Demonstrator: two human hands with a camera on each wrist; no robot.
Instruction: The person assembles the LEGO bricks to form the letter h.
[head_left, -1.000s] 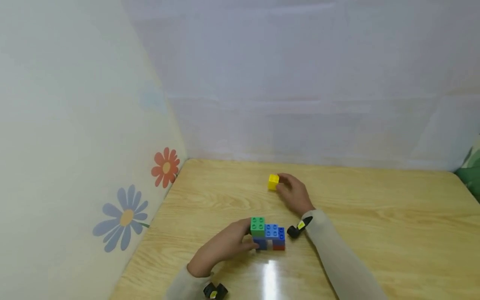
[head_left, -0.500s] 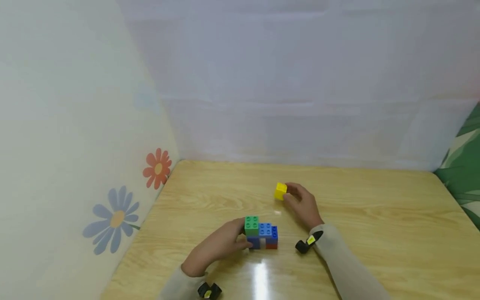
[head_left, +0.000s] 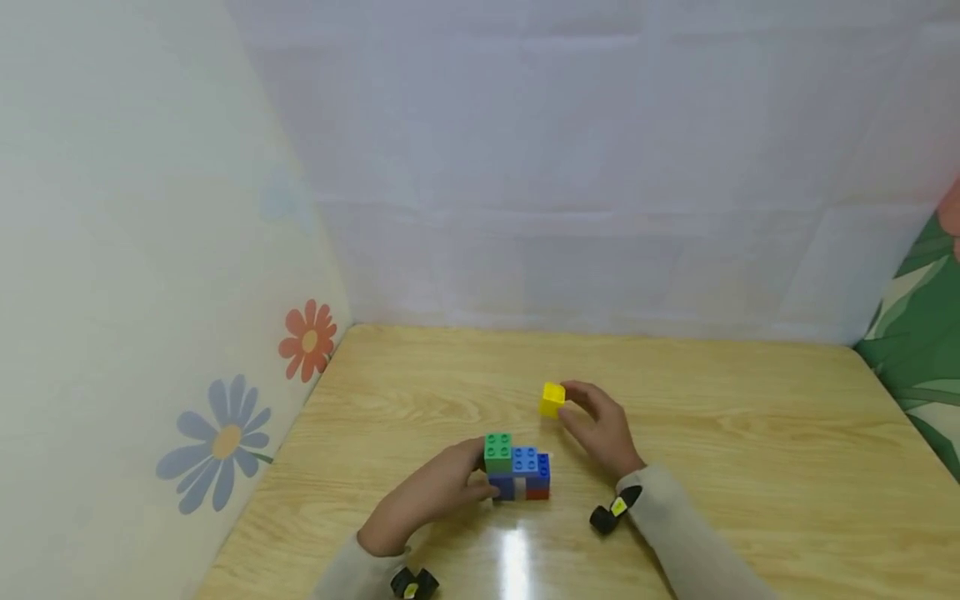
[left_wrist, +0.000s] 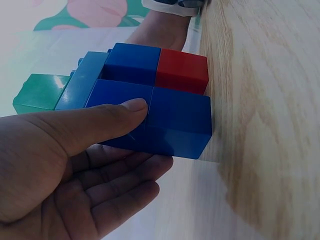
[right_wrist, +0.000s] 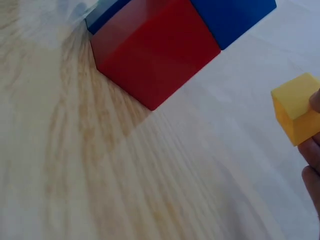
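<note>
My left hand (head_left: 431,492) grips the left side of a small structure of toy building bricks standing on the table. Its thumb presses on a dark blue brick (left_wrist: 180,115), with the other fingers behind. A green brick (head_left: 498,452) tops the left column, beside a lighter blue brick (head_left: 525,460) that bridges across. At the right a blue brick (left_wrist: 132,64) sits on a red brick (left_wrist: 182,71). Beyond the structure, my right hand (head_left: 600,425) pinches a yellow brick (head_left: 552,400) between thumb and fingers. In the right wrist view the yellow brick (right_wrist: 297,107) is held up off the table.
The wooden table (head_left: 720,433) runs back to a pale sheet (head_left: 570,167). A white wall with painted flowers (head_left: 225,442) borders the left side. Green leaf patterns (head_left: 915,358) show at the right edge.
My right hand has brought the yellow brick nearer, toward the structure. The left hand keeps its grip on the structure. The head view has shifted slightly to the right.
</note>
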